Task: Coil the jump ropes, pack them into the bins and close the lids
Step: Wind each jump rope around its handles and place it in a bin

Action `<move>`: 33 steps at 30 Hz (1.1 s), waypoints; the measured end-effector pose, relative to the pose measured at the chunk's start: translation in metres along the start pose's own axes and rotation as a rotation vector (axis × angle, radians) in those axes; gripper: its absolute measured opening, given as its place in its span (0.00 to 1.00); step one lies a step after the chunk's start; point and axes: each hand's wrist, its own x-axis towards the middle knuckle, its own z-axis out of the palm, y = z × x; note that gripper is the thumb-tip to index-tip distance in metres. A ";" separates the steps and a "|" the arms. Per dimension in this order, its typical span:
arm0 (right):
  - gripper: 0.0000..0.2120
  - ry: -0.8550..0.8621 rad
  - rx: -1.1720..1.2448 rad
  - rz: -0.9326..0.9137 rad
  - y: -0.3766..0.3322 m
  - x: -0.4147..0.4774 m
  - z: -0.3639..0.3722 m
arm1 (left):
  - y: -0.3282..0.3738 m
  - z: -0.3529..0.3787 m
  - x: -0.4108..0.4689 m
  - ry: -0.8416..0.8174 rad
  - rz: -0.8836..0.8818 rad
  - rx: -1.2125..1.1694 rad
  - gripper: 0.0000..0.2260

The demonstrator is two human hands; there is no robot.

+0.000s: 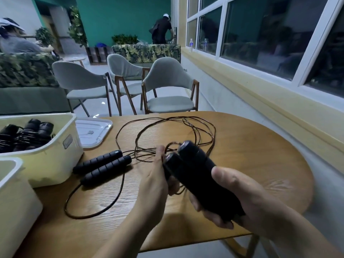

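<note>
- The right grip is clenched around two black handles of one jump rope. The handles are held side by side above the counter, with their tops pointing away from the person.
- The left grip is just beside the handles, with its fingers curled and its thumb up near the handle tops. The view is blurred here, so I cannot tell if it grasps a handle, the cord, or nothing.
- The thin dark cord of this rope lies in loose, uncoiled loops on the counter beyond the hands.
- A second jump rope lies on the counter to the left. Its two ribbed handles are together and parallel, and its cord makes a wide loop toward the near edge.
- The far bin stands at the left edge, open, with several black handles inside.
- The near bin stands in front of it, also open; its inside is not visible.
- One pale lid lies flat on the counter behind the far bin.
- Grey chairs stand behind the counter.
</note>
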 end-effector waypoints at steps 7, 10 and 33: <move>0.35 0.222 0.030 -0.180 0.005 0.006 -0.001 | -0.028 0.028 -0.009 -0.020 0.108 0.311 0.22; 0.36 0.242 0.027 -0.168 0.004 0.004 -0.004 | -0.037 0.029 -0.007 0.007 0.242 0.579 0.18; 0.21 0.452 0.096 -0.213 -0.006 0.001 -0.013 | -0.009 0.014 -0.001 -0.290 0.397 0.965 0.20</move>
